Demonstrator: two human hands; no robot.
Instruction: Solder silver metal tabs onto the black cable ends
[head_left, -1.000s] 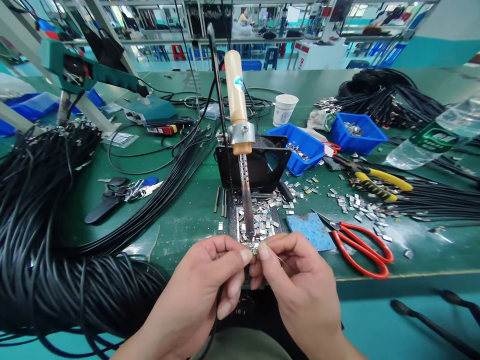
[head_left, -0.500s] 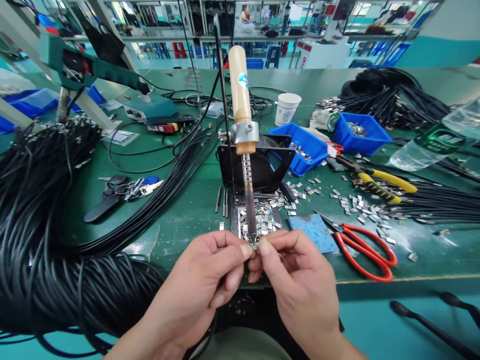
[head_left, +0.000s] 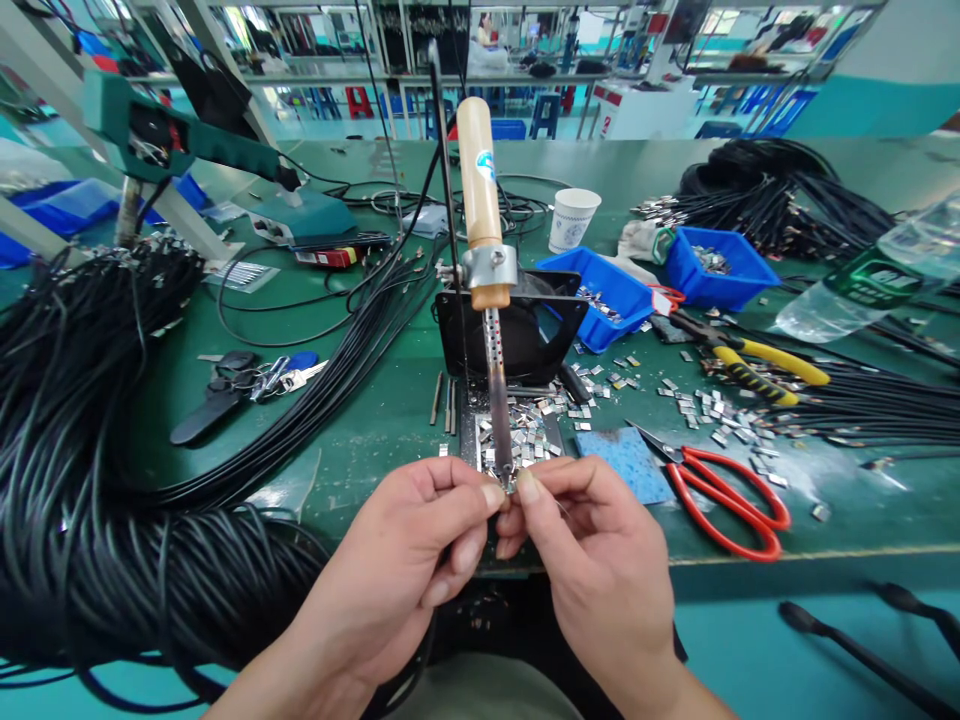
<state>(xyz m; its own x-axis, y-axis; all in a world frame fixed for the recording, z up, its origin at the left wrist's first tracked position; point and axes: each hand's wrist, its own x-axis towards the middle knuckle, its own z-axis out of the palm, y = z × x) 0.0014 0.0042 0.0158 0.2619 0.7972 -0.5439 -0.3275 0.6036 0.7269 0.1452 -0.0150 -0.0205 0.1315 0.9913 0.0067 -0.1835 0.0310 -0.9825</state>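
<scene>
My left hand (head_left: 420,540) is closed in a pinch, its thumb and finger at a small metal connector (head_left: 509,486) right under the soldering iron's tip. Opposite it, my right hand (head_left: 600,550) pinches too, with a fine solder wire (head_left: 564,512) poking out behind its fingers. The fingertips almost meet and hide most of the connector. A wooden-handled soldering iron (head_left: 480,180) points down from a metal clamp (head_left: 489,266), its dark tip at the connector. Below my left hand, a black cable (head_left: 427,650) hangs down. Loose metal connectors (head_left: 534,437) lie around the tip.
Thick bundles of black cable (head_left: 187,580) cover the left side. Right of my hands lie a blue sponge (head_left: 622,465), red-handled scissors (head_left: 731,500) and yellow-handled pliers (head_left: 772,365). Behind are a black fan (head_left: 517,340), blue bins (head_left: 724,285), a paper cup (head_left: 574,220) and a bottle (head_left: 877,275).
My hands have shifted very slightly up, and the connector between them now sits closer to the iron's tip. Both pinches stay closed.
</scene>
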